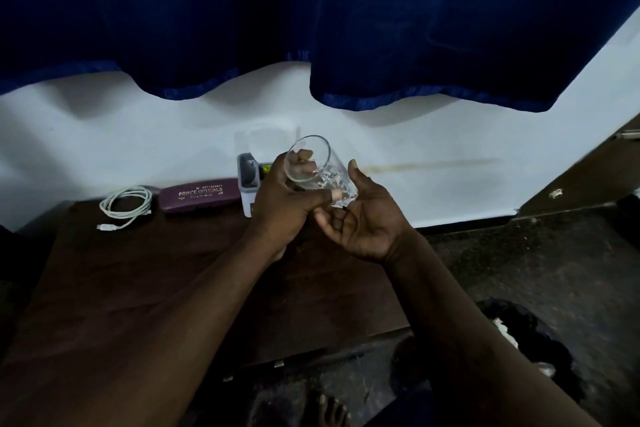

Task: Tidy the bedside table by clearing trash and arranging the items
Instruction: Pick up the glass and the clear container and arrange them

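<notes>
Drinking glass, clear: tilted above the table, long axis slanting, mouth up-left, base down-right. Table: dark wood, against a white wall under a blue curtain; bears a coiled white cable and a maroon spectacle case. Left grip curls round the glass's side; right grip, palm up, fingers relaxed, lies under its base.

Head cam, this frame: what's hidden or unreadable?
Grey box: head view, left hand covers its right side; label unreadable.
Glasses case: head view, smaller print too small.
Glass: head view, transparent and blurred; any contents unclear.
Dark floor bundle: head view, blurred.
</notes>
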